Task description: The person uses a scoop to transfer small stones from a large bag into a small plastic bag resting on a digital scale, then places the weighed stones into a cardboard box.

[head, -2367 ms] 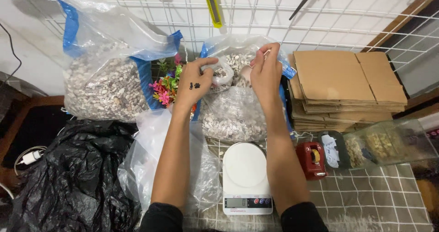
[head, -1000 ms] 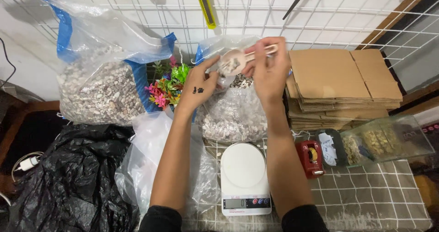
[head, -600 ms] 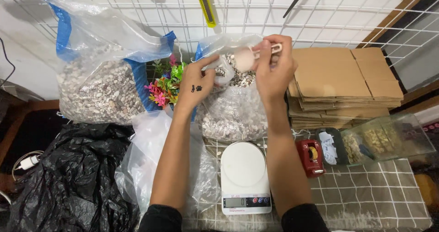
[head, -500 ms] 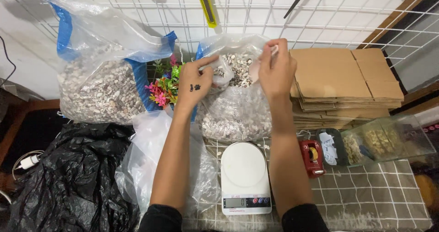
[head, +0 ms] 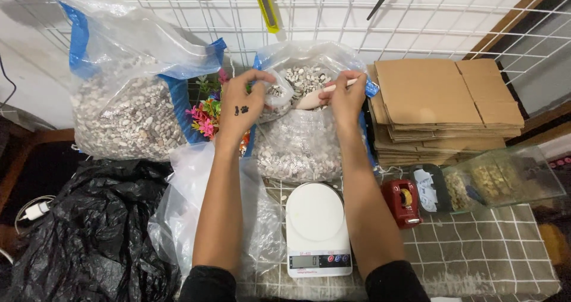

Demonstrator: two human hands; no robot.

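My left hand (head: 242, 102) grips a small clear plastic bag (head: 275, 95) with a few pebbles in it, held over the mouth of a large clear sack of pale pebbles (head: 300, 141). My right hand (head: 345, 96) is shut on a pale scoop (head: 309, 99) that reaches into the same sack next to the small bag. A white digital kitchen scale (head: 315, 227) with a bare round platter sits on the tiled table between my forearms.
A second, larger pebble sack (head: 128, 114) stands at the left, with colourful plastic plants (head: 205, 114) between the sacks. Flattened cardboard (head: 443, 102), a red tape dispenser (head: 403, 201) and a glass container (head: 505, 180) lie right. A black bag (head: 83, 230) and clear bag (head: 178, 218) lie left.
Both hands came down from above the sack's mouth into it. The scoop, earlier raised level beside the small bag, now dips into the pebbles.
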